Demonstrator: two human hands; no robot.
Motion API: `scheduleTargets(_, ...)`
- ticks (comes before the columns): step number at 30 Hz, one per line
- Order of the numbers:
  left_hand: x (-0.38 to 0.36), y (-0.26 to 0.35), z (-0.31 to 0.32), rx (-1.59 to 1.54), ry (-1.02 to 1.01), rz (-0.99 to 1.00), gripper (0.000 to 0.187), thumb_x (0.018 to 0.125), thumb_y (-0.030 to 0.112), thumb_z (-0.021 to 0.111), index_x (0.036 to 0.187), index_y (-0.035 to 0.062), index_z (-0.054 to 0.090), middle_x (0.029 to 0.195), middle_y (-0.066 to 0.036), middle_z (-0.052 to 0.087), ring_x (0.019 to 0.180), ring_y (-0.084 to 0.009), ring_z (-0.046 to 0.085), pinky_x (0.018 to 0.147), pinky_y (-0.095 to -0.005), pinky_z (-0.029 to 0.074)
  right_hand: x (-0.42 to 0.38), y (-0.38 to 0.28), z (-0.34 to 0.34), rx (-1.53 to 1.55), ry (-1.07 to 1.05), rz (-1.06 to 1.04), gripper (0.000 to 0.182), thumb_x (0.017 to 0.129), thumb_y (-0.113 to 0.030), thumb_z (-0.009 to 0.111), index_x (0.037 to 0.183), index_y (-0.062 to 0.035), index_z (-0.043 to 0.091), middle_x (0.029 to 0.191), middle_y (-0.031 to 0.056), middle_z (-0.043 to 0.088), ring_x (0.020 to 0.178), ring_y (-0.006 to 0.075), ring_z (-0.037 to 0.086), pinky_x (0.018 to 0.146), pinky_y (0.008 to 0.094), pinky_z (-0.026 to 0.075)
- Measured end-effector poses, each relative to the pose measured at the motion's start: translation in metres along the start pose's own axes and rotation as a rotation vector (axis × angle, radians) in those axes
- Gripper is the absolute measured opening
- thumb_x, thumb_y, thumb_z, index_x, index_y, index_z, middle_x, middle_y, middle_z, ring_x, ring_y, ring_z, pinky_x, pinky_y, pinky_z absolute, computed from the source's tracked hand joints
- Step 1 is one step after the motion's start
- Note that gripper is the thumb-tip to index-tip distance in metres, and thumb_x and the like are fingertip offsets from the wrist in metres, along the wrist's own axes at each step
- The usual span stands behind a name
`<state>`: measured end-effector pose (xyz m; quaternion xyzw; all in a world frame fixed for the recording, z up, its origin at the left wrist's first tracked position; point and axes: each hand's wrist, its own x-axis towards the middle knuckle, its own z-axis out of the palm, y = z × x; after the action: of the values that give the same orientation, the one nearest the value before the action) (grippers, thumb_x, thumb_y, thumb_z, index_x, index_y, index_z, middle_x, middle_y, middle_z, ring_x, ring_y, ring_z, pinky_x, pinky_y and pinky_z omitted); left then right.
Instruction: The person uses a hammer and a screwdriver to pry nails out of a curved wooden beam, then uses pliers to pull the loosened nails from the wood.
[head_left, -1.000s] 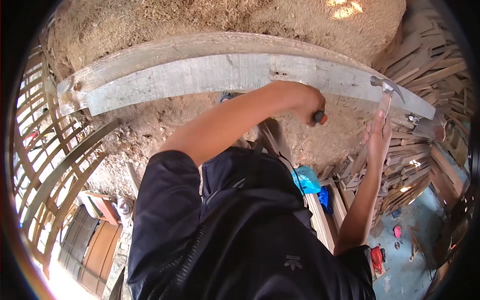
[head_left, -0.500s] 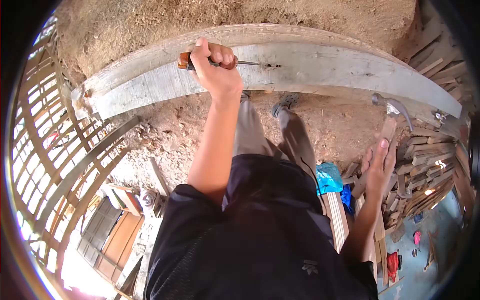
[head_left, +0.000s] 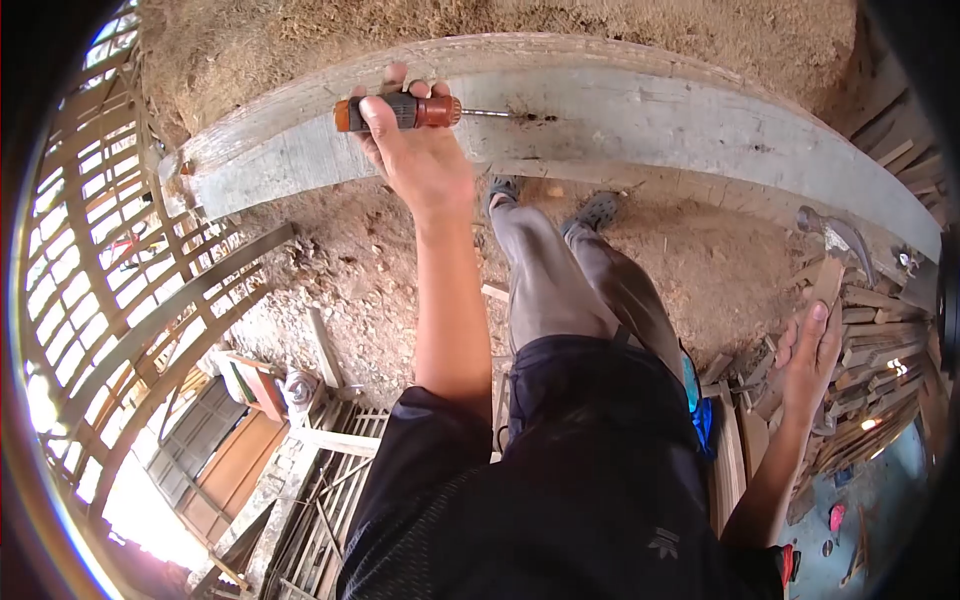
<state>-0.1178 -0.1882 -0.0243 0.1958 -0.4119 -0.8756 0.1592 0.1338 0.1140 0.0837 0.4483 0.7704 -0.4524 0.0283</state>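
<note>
1. Screwdriver (head_left: 400, 111) sits in your left hand (head_left: 420, 160), fingers wrapped shut round the orange-brown handle, thumb over the top.
2. Long axis runs along the beam (head_left: 700, 120), level. Handle end points left, shaft points right; tip meets the beam face at the small dark hole (head_left: 535, 117).
3. So the hole lies just right of your left fingers, in line with the shaft.
4. Hammer (head_left: 830, 265) is in your right hand (head_left: 808, 355), low at the right by the beam's far end. Fingers lie along the wooden handle in a loose grip; can't tell how tightly they close. Head is up, claw curving right.
5. Left hand is much nearer the hole; right hand and hammer are well apart from it.
6. Offcuts (head_left: 870, 330) are stacked under the right hand.
</note>
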Motion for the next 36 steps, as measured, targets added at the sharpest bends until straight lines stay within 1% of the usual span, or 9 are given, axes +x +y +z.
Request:
scheduleTargets(4,0.016,0.002,-0.022,-0.053,-0.163,-0.083,0.026,0.098,0.036,0.064,0.099,0.0159,0.048,0.082,0.001,0.056,0.073,-0.0127,0.05,0.068,-0.0321,0.042,0.003,0.0,-0.005,-0.038,0.043,0.016,0.042,0.108,-0.037,0.044,0.127,-0.0008,0.055,0.069,-0.0013,0.045,0.052,0.0038,0.039,0.044,0.019,0.032)
scheduleTargets(6,0.021,0.0,-0.021,-0.167,-0.179,-0.1,0.027,0.099,0.031,0.062,0.085,0.0157,0.044,0.071,0.001,0.051,0.065,-0.0122,0.046,0.064,-0.0311,0.041,0.005,0.001,-0.007,-0.04,0.044,0.012,0.042,0.108,-0.037,0.043,0.127,-0.0012,0.055,0.069,-0.0012,0.045,0.052,0.0039,0.039,0.044,0.0192,0.032)
scheduleTargets(9,0.009,0.0,-0.011,-0.082,0.015,-0.032,0.034,0.099,0.03,0.06,0.075,0.0155,0.04,0.062,0.002,0.044,0.058,-0.0119,0.04,0.057,-0.0299,0.037,0.007,0.001,-0.008,-0.055,0.033,-0.041,0.041,0.108,-0.038,0.044,0.124,-0.0016,0.056,0.069,-0.0001,0.045,0.05,0.0054,0.039,0.043,0.0213,0.032)
scheduleTargets(22,-0.005,-0.001,0.004,-0.029,0.128,0.0,0.035,0.097,0.03,0.058,0.071,0.015,0.041,0.057,0.002,0.043,0.049,-0.0115,0.037,0.046,-0.0289,0.03,0.003,-0.005,0.002,-0.057,-0.015,-0.071,0.039,0.108,-0.036,0.044,0.124,-0.002,0.055,0.068,-0.002,0.044,0.052,0.003,0.039,0.043,0.0188,0.031)
scheduleTargets(25,-0.01,-0.002,0.009,0.079,0.075,-0.007,0.038,0.096,0.029,0.059,0.069,0.0154,0.037,0.06,0.003,0.039,0.052,-0.0114,0.034,0.051,-0.0288,0.03,0.0,-0.013,0.005,-0.048,-0.006,-0.071,0.038,0.108,-0.035,0.044,0.123,-0.0021,0.055,0.068,-0.0022,0.044,0.052,0.0026,0.039,0.043,0.0186,0.031)
scheduleTargets(27,-0.006,-0.008,0.013,0.045,0.073,0.098,0.032,0.094,0.024,0.062,0.071,0.0116,0.044,0.053,0.0,0.047,0.044,-0.0114,0.04,0.042,-0.0286,0.028,-0.001,-0.018,0.005,-0.048,0.002,-0.073,0.038,0.108,-0.035,0.044,0.123,-0.0023,0.055,0.068,-0.0023,0.044,0.052,0.0024,0.039,0.043,0.0185,0.031)
scheduleTargets(33,0.01,-0.006,0.023,0.123,0.0,0.083,0.029,0.093,0.011,0.061,0.07,0.0113,0.043,0.054,0.0,0.049,0.043,-0.0075,0.042,0.041,-0.026,0.033,0.002,-0.052,0.015,-0.024,-0.046,-0.071,0.04,0.108,-0.037,0.043,0.124,-0.003,0.056,0.067,-0.0022,0.046,0.051,0.0031,0.039,0.044,0.0188,0.031)
scheduleTargets(34,0.013,-0.01,0.022,0.114,0.009,0.085,0.029,0.093,0.011,0.061,0.07,0.0113,0.043,0.054,0.0,0.049,0.043,-0.0075,0.042,0.041,-0.026,0.033,0.004,-0.067,0.022,-0.004,-0.069,-0.118,0.043,0.107,-0.04,0.043,0.125,-0.003,0.056,0.067,-0.0021,0.046,0.051,0.0037,0.04,0.044,0.0194,0.031)
scheduleTargets(36,0.02,-0.018,0.021,0.149,-0.165,0.127,0.026,0.092,0.005,0.059,0.071,0.0117,0.044,0.053,0.002,0.048,0.043,-0.0049,0.044,0.039,-0.0218,0.031,0.003,-0.107,0.039,0.0,-0.153,-0.286,0.048,0.107,-0.044,0.042,0.126,-0.0022,0.056,0.065,-0.0021,0.045,0.051,0.0045,0.04,0.045,0.0209,0.03)
